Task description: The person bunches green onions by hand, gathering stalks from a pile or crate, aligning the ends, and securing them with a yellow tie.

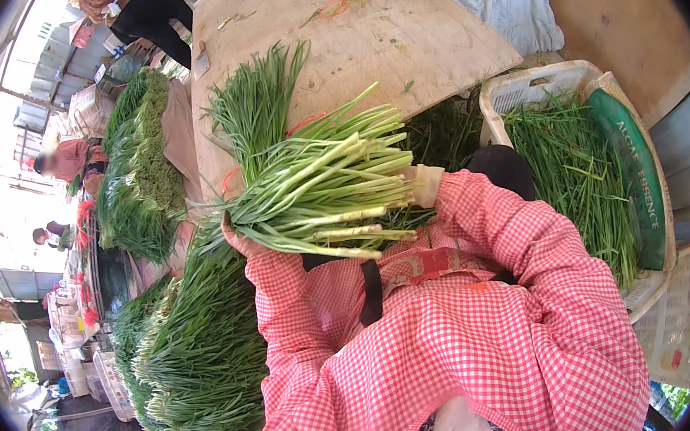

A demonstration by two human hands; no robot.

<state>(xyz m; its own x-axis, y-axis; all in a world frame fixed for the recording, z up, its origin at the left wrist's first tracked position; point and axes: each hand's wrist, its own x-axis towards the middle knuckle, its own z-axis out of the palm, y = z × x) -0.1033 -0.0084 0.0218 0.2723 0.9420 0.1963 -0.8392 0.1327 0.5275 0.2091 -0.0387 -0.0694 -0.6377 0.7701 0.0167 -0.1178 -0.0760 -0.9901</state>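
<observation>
A thick bunch of long green leafy stalks, likely garlic chives [317, 181], lies across the front of me, its pale cut ends towards the right. My left hand [241, 235] grips the leafy end from the left, its fingers mostly under the leaves. At the pale ends is my right hand [424, 184] in a light glove, partly hidden by the stalks and sleeve; its fingers do not show clearly. Just beyond, another green bunch [257, 108] rests on the wooden board [353, 46], with red ties [308, 122] beside it.
Large heaps of green bunches [209, 353] lie at the left. A white plastic crate [493, 115] of loose leaves stands at the right. A cleaver [201, 61] and red ties [332, 6] lie on the board. One person [155, 22] stands beyond; others are farther left.
</observation>
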